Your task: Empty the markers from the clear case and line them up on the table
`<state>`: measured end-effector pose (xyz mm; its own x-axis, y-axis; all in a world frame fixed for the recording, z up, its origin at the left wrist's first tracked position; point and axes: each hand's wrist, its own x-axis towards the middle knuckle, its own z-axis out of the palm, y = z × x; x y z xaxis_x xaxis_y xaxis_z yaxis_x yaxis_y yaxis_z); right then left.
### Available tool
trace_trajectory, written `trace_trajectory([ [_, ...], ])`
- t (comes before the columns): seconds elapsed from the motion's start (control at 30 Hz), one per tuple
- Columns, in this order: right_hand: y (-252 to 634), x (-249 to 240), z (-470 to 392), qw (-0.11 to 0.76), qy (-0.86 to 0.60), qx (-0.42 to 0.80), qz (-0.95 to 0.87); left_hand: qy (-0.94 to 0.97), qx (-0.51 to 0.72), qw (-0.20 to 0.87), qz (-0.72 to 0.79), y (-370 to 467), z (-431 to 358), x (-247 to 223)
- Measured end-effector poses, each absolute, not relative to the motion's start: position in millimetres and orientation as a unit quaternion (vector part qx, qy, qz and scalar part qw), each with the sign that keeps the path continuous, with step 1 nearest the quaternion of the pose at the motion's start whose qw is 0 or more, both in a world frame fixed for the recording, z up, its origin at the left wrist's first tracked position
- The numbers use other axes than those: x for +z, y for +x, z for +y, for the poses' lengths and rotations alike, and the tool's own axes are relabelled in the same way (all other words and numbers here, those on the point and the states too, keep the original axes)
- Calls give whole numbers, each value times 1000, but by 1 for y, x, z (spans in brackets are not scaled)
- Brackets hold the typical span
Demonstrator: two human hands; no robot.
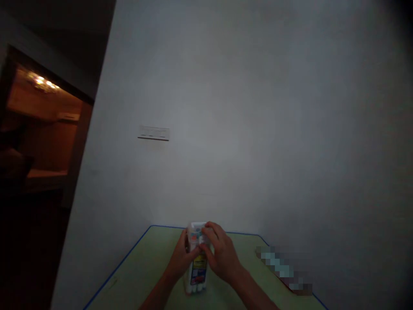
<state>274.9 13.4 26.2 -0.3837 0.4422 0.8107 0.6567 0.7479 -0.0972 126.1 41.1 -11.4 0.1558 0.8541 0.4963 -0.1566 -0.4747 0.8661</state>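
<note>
Nearest the camera, two bare forearms rise from the bottom edge and meet over a small white packet (196, 269) with coloured print, which lies lengthwise near the middle of a pale green table (145, 267) edged in blue. The left hand (180, 260) cups the packet's left side, fingers curled against it and thumb along its edge, steadying it. The right hand (221, 254) lies over the top far end, its fingers bent and closed down on the packet's upper corner as if pinching a flap or seal; whether that end is already open cannot be told in the dim light. The work appears to be at its opening stage: the packet is gripped from both sides and its far end is being worked. A next move would call for a firm hold by the left hand while the right pulls or peels at the end. A blurred patch (284, 269) sits on the table's right edge, and a small plate (154, 133) hangs on the grey wall (258, 129) behind.
</note>
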Motion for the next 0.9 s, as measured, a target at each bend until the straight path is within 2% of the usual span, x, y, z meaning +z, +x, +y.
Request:
trace_trajectory([
  [0.17, 271, 13, 10, 430, -327, -206, -816, 633, 569, 411, 326, 125, 46, -8],
  [0.43, 264, 33, 1, 434, -370, -130, -811, 630, 572, 391, 352, 123, 49, -10],
  [0.63, 262, 43, 2, 409, -389, -123, -816, 631, 568, 388, 359, 124, 50, -8],
  [0.9, 273, 39, 8, 398, -339, -101, -846, 638, 570, 374, 356, 126, 48, -10],
])
